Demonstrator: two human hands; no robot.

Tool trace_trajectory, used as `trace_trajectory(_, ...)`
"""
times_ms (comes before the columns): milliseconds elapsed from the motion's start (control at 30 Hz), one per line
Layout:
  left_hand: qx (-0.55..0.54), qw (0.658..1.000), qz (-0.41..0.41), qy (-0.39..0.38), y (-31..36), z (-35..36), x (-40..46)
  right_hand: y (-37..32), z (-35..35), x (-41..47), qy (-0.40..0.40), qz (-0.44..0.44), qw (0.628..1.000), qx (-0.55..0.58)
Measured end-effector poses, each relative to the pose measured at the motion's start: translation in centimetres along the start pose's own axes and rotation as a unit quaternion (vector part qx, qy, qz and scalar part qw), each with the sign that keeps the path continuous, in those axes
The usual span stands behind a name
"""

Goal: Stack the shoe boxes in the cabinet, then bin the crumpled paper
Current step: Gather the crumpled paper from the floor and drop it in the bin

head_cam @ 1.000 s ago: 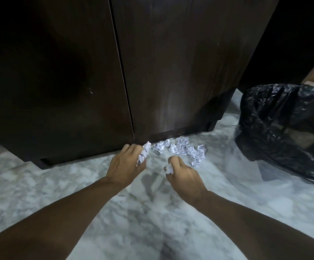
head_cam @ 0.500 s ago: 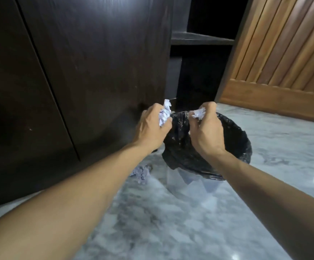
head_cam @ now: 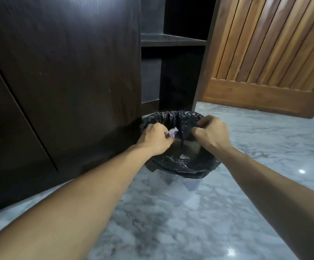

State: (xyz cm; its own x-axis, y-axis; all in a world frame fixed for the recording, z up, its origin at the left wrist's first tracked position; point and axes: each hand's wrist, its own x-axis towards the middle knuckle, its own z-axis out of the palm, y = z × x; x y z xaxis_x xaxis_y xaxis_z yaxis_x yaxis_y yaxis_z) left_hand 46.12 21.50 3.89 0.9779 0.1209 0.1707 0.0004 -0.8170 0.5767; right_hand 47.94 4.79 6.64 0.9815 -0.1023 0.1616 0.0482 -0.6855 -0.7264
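Just at centre frame, a crumpled paper over the bin.

Pale and wrinkled, the paper sits at the left hand's fingertips, above the bin's open mouth; whether the fingers actually pinch it I cannot tell. The right hand is curled over the bin's right side, nothing visible in it. A black bag lines the bin, with a pale scrap low inside. Dark cabinet stands upper left, a slatted wooden door upper right, marble floor below.
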Motion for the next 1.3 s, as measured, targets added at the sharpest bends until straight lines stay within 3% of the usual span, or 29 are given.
trace_trajectory(133, 0.004, 0.999, 0.031, -0.007, -0.8, -0.9, -0.2, -1.1, 0.5, -0.5, 0.007, -0.045, 0.998, 0.031)
trace_trajectory(267, -0.039, 0.992, 0.069, 0.094, -2.1, -2.0, -0.7, -2.9, 1.9, -1.6, 0.008, -0.117, 0.992, 0.047)
trace_trajectory(367, -0.055, 0.981, 0.071, 0.174, -4.3, -3.4, -1.4, -4.3, 3.4, -3.8, -0.004, -0.223, 0.974, 0.04)
trace_trajectory(500, -0.034, 0.982, 0.019, 0.183, -10.0, -5.0, -3.7, -5.0, 7.1, -7.2, -0.059, -0.372, 0.926, 0.023)
trace_trajectory(700, -0.001, 0.987, -0.141, 0.076, -20.4, -4.0, -7.9, -2.4, 16.1, -9.9, -0.25, -0.296, 0.914, -0.116)
trace_trajectory(800, 0.06, 0.99, -0.127, 0.018, -24.2, -2.9, -8.9, -0.6, 19.7, -9.9, -0.309, -0.228, 0.905, -0.182)
trace_trajectory(1000, 0.123, 0.989, -0.065, -0.049, -27.4, -0.1, -8.4, 3.2, 25.0, -9.5, -0.298, -0.168, 0.917, -0.204)
trace_trajectory(1167, 0.144, 0.985, -0.036, -0.088, -28.5, 1.2, -6.9, 4.5, 27.8, -7.9, -0.245, -0.167, 0.938, -0.178)
trace_trajectory(1300, 0.144, 0.984, -0.02, -0.107, -29.7, 2.1, -5.7, 4.3, 29.8, -6.7, -0.252, -0.153, 0.941, -0.167)
